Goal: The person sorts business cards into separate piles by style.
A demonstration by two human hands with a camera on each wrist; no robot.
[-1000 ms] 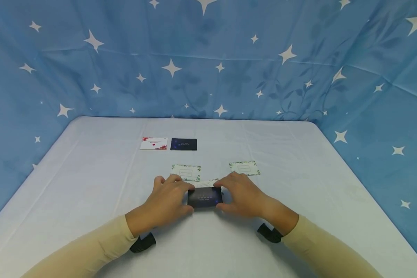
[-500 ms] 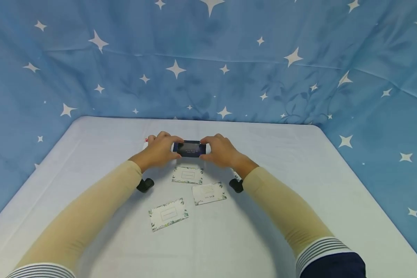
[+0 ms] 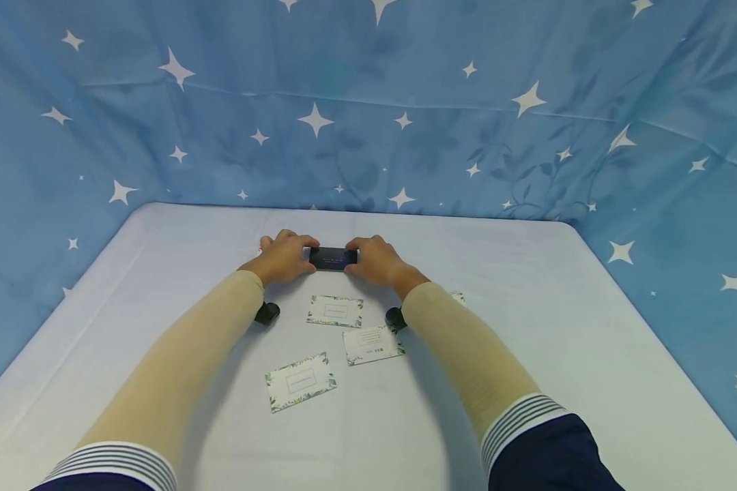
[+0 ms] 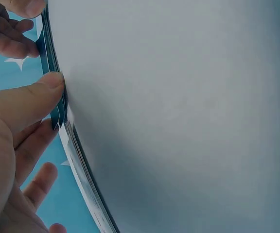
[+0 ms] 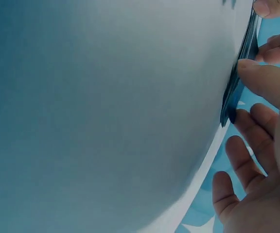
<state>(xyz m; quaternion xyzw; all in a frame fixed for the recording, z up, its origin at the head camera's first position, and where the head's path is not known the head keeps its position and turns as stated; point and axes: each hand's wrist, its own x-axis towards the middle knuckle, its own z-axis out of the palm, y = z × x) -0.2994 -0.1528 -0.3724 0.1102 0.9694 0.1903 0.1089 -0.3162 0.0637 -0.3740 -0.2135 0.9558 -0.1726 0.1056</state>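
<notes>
Holding a dark card (image 3: pixel 333 258) between both hands, far out on the tabletop (image 3: pixel 528 327).
Our left hand (image 3: pixel 282 258) and right hand (image 3: pixel 374 260) pinch its short ends; three white cards, one (image 3: pixel 335 311) nearest, lie just this side of it.

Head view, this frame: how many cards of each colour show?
Leaf-bordered white cards: 4, one partly behind the right forearm.
Dark card: 1, pinched between left hand and right hand.
Red-flowered card: 1, only a corner showing.
Total: 6.
</notes>
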